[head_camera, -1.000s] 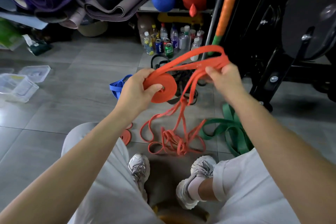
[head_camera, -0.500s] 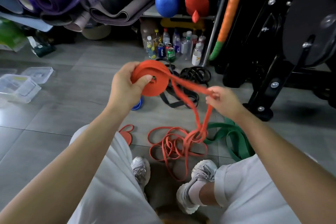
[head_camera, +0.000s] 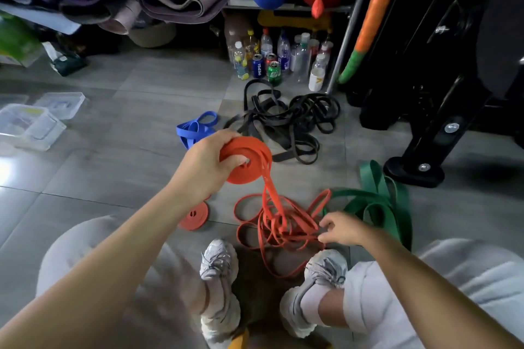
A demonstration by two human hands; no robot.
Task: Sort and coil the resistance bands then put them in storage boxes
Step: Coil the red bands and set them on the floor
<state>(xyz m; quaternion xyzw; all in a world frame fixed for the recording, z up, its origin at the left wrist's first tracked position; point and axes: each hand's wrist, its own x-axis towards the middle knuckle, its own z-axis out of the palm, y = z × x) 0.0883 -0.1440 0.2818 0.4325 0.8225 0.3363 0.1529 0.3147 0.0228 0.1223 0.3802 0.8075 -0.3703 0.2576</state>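
Left hand grips the part-wound coil of orange flat rubber band, thumb on its face, held above the grey tile floor. Loose orange tail drops from the coil into a tangle on the floor, just ahead of the white sneakers. Right hand is down at the tangle, fingers curled against the strands; can't tell if it's pinching any. Clear plastic storage boxes sit far left, well apart.

A grey tiled floor carries a loose orange band in a tangle just beyond two pale shoes. A small coiled orange band lies to its left and a green band to its right. Black bands and a blue band lie farther back. Clear storage boxes sit far left. Bottles and cans stand at the back.
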